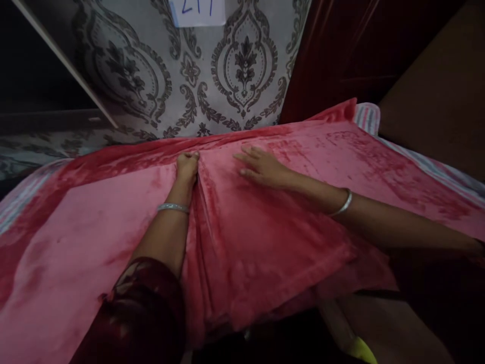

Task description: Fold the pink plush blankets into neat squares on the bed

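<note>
A red and pink plush blanket (261, 237) lies in front of me, with several pleats running toward me left of the middle. My left hand (187, 167) is closed on the blanket's fabric at the far end of those pleats. To its right, my right hand (261, 166) lies flat on the folded layer, fingers spread and palm down. The near corner of that folded layer reaches over the front edge.
Striped cloth (428, 162) shows from under the blanket at the right and at the left. Behind it stands a patterned wall (242, 65) with a white paper (199, 12) on it. A dark red door-like panel (341, 55) rises at the back right.
</note>
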The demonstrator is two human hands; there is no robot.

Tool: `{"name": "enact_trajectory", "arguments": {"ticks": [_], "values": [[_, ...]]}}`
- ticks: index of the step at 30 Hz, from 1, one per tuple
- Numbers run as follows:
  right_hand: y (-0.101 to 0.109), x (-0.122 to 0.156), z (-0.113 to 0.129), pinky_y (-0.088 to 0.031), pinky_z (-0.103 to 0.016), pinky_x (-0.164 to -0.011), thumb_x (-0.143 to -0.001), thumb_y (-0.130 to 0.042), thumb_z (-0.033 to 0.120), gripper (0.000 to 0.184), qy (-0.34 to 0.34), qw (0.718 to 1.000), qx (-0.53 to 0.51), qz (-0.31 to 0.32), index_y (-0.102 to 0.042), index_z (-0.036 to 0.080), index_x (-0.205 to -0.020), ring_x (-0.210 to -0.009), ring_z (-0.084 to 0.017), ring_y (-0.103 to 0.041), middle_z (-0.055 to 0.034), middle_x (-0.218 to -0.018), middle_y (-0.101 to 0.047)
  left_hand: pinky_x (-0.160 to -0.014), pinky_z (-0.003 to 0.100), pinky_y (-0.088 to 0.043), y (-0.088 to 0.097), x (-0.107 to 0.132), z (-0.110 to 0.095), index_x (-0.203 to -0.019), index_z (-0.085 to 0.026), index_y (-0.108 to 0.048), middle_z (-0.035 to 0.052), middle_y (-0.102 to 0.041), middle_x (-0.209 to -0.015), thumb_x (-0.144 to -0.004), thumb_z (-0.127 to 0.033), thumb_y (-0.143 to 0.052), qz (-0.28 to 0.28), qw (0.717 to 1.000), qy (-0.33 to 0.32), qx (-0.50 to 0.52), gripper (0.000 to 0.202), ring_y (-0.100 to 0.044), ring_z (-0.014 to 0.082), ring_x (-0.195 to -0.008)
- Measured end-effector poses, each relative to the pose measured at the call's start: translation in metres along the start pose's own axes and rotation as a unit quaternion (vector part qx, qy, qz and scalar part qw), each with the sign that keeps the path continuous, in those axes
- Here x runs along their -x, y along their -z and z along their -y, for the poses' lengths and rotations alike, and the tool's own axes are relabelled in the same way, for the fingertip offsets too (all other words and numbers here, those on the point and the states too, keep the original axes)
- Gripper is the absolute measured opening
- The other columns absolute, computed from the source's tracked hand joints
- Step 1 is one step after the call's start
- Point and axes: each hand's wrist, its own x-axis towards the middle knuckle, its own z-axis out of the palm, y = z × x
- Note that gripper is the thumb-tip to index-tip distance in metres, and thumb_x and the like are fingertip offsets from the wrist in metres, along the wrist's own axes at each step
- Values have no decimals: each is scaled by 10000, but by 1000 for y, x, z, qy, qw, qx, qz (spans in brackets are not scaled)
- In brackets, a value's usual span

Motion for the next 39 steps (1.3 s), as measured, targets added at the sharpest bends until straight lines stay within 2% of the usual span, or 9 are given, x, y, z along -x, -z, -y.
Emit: {"name": "enact_trajectory", "arguments": {"ticks": [6, 13, 18, 21, 24, 26, 29, 33, 39], "values": [[-32, 58, 71, -79, -656, -1196, -967, -461, 661, 743, 62, 997, 22, 39, -301, 308, -1601, -1537, -387, -105, -72, -1686, -185, -812, 281, -470, 1, 9, -12, -731, -177, -571, -21, -582, -718, -780, -227, -677, -33, 998, 19, -42, 127, -540, 134, -698], [-32, 57, 72, -118, -671, -1190, -968, -475, 633, 719, 61, 997, 34, 21, -323, 311, -1593, -1532, -387, -145, -88, -1675, -212, -829, 295, -485, 3, 15, -18, -760, -200, -557, -4, -618, -749, -811, -214, -615, -53, 996, 16, -65, 79, -603, 162, -759], [-29, 65, 87, -100, -644, -1209, -958, -503, 640, 766, 86, 993, -29, 76, -309, 270, -1601, -1547, -366, -100, -131, -1679, -149, -829, 323, -506, 7, 16, -20, -822, -194, -593, 21, -649, -775, -822, -214, -605, -47, 992, 15, -112, 23, -637, 192, -781], [-26, 76, 105, -71, -596, -1232, -963, -489, 652, 783, 135, 979, -93, 118, -270, 272, -1612, -1558, -321, -49, -135, -1681, -116, -885, 361, -512, 8, 19, -28, -970, -168, -634, 67, -686, -887, -837, -197, -572, -31, 988, -3, -151, 150, -661, 222, -866], [-18, 86, 121, -52, -545, -1251, -974, -451, 665, 782, 154, 966, -146, 147, -236, 280, -1619, -1561, -282, -28, -123, -1683, -95, -1046, 402, -450, 5, 29, -45, -1188, -161, -619, 139, -658, -1226, -792, -161, -621, -8, 981, -60, -183, 396, -611, 274, -1161], [-13, 92, 129, -63, -517, -1260, -988, -424, 654, 776, 158, 959, -167, 165, -197, 279, -1627, -1561, -264, -31, -113, -1684, -103, -1174, 447, -325, 1, 40, -56, -1288, -187, -597, 154, -506, -1480, -749, -166, -693, 32, 959, -155, -235, 548, -439, 325, -1390], [-7, 104, 136, -76, -534, -1261, -991, -459, 618, 756, 148, 960, -174, 163, -197, 300, -1625, -1558, -273, -84, -102, -1675, -161, -1243, 559, -124, -8, 57, -64, -1360, -240, -581, 133, -362, -1609, -775, -288, -739, 154, 876, -289, -354, 608, -229, 388, -1513], [-11, 123, 140, 7, -611, -1239, -963, -512, 630, 758, 144, 963, -159, 164, -242, 340, -1609, -1558, -310, -10, -88, -1680, -110, -1216, 649, -72, -15, 69, -54, -1450, -288, -514, 121, -380, -1612, -906, -502, -578, 284, 811, -217, -463, 589, -232, 395, -1520], [-20, 128, 142, 49, -619, -1225, -970, -543, 577, 768, 137, 961, -128, 203, -203, 335, -1615, -1555, -304, 50, -93, -1686, -56, -1217, 623, -124, -10, 69, -47, -1573, -284, -323, 97, -258, -1669, -962, -634, -333, 308, 761, -205, -533, 705, -204, 361, -1535]]}}
